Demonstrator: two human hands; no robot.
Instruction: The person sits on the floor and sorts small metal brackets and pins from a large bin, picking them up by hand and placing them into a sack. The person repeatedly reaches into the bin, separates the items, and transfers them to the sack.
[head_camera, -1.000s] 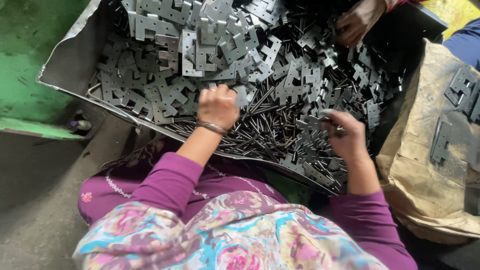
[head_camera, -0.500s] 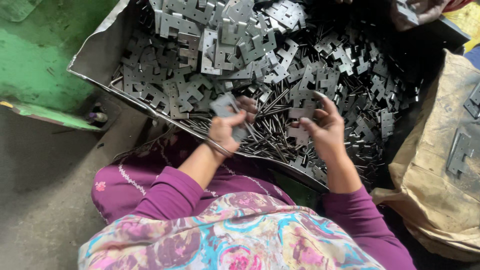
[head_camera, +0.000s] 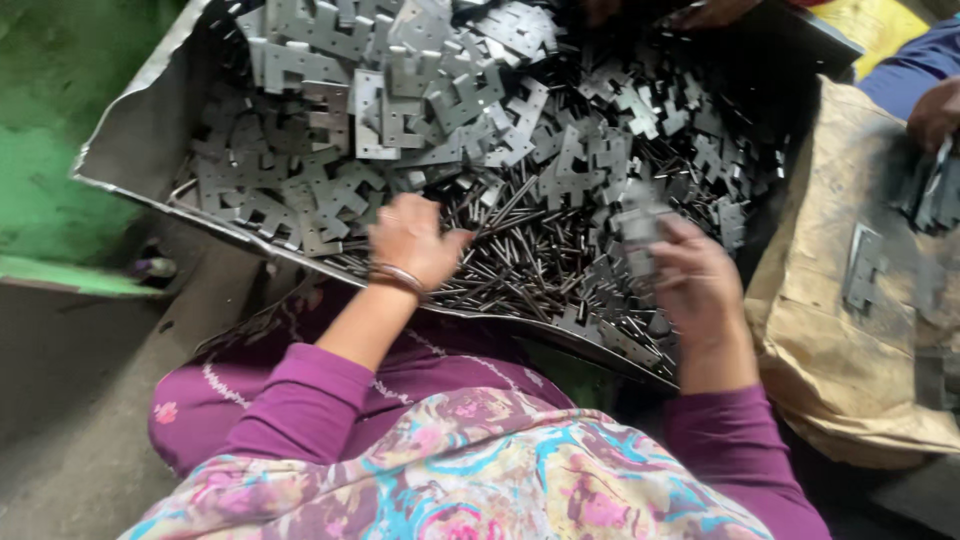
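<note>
A big sheet-metal tray (head_camera: 140, 150) holds a heap of grey notched metal plates (head_camera: 420, 80) and a mass of thin steel pins (head_camera: 520, 250). My left hand (head_camera: 410, 240), a bangle on its wrist, reaches down onto the pile where plates meet pins; its fingers curl out of sight, so whether it grips anything is hidden. To the right, my right hand (head_camera: 695, 285) is raised just above the pins and pinches a blurred grey plate (head_camera: 638, 232). Both sleeves are purple, and a flowered cloth covers my lap.
A brown sack (head_camera: 830, 340) at the right carries a few plates (head_camera: 862, 268). Another person's hand (head_camera: 935, 110) works over it at the top right, and one more hand (head_camera: 712, 12) shows at the tray's far edge. A green surface (head_camera: 50, 150) lies left.
My left hand has let go of the plate it held and dropped onto the pile. My right hand has drawn right and now holds a plate. The view has shifted slightly.
</note>
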